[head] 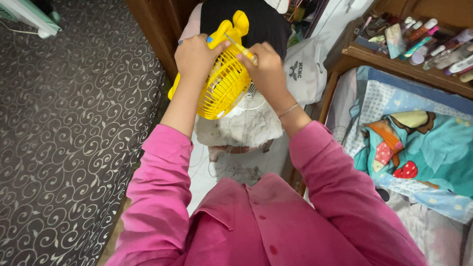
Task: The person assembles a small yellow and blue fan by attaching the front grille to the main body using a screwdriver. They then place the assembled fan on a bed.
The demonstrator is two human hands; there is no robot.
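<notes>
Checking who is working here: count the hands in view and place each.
2. The left hand grips the yellow fan at its upper left; the right hand holds a thin tool against the fan's top. No other person's hands show.

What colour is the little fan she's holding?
Yellow; the fan shows clearly in the head view.

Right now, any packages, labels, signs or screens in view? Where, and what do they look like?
White bag: behind the yellow fan, right of centre; soft, rounded, with a small dark printed emblem.
Tubes and bottles: on the wooden shelf at upper right; slim, lying in a row, pink, white and teal, print too small to make out.
No signs or screens visible.
</notes>
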